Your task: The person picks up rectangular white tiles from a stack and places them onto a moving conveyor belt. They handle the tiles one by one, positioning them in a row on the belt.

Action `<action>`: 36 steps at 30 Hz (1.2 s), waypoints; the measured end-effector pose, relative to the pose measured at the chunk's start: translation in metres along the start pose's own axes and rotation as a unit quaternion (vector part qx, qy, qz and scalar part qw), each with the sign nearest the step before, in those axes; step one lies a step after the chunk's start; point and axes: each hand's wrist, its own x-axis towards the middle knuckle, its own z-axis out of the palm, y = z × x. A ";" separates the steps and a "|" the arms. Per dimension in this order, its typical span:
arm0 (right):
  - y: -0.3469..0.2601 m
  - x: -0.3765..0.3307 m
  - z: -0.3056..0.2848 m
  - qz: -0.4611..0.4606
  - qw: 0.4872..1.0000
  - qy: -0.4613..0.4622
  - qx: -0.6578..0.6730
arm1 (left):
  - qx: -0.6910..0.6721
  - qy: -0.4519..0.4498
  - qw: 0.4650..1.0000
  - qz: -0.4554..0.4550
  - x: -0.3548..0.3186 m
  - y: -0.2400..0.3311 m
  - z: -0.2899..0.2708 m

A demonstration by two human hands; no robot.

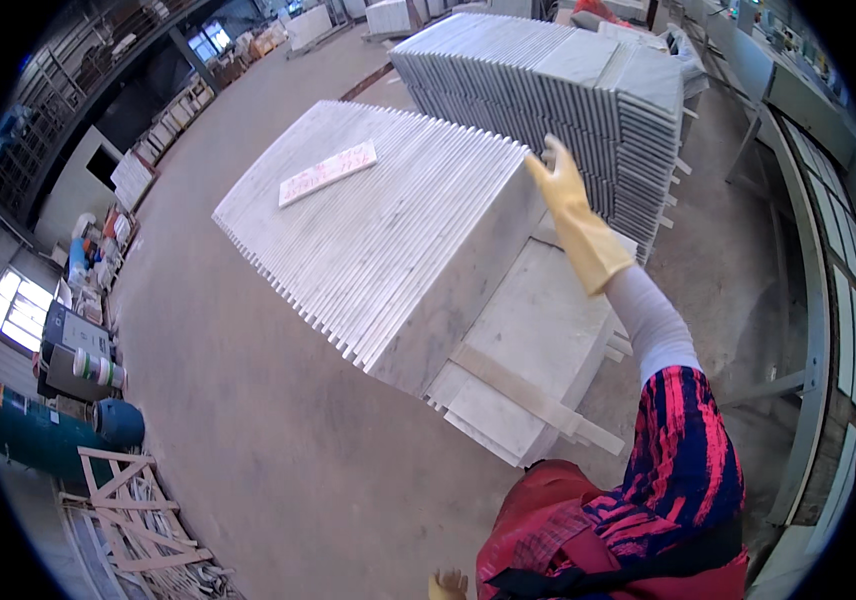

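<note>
My right hand (565,195), in a yellow rubber glove, reaches to the far right corner of a stack of upright white-grey marble slabs (368,230). Its fingers are apart, and the fingertips are at the corner of the nearest slab; whether they press on it I cannot tell. My left hand (448,585), gloved too, hangs low at the bottom edge, partly cut off, its fingers apart and nothing seen in it. A narrow marble strip with red writing (328,174) lies on top of the stack. In front of the stack, a flat slab (533,315) has a wooden batten (523,390) across it.
A second, longer stack of slabs (548,85) stands close behind. Along the right runs a long metal-framed bench (808,330). At the lower left are a green drum (33,430), a blue-green container (118,423) and a wooden crate frame (138,510). Concrete floor (238,430) spreads on the left.
</note>
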 end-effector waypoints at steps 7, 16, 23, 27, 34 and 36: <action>0.007 0.066 0.055 0.103 0.985 -0.125 -0.051 | 0.031 -0.027 0.999 0.018 0.000 0.040 0.058; 0.029 0.075 0.051 0.091 0.990 -0.106 0.018 | 0.122 -0.165 0.971 0.120 -0.058 0.107 0.160; 0.040 0.062 0.030 0.134 0.978 -0.107 0.116 | 0.194 -0.243 0.876 0.368 -0.109 0.208 0.257; 0.044 0.067 0.024 0.126 0.974 -0.131 0.134 | 0.184 -0.217 0.765 0.578 -0.132 0.255 0.306; 0.052 0.071 0.024 0.122 0.970 -0.151 0.145 | 0.170 -0.289 0.745 0.577 -0.145 0.285 0.358; 0.043 0.062 0.029 0.117 0.972 -0.135 0.156 | 0.162 -0.286 0.789 0.520 -0.146 0.287 0.368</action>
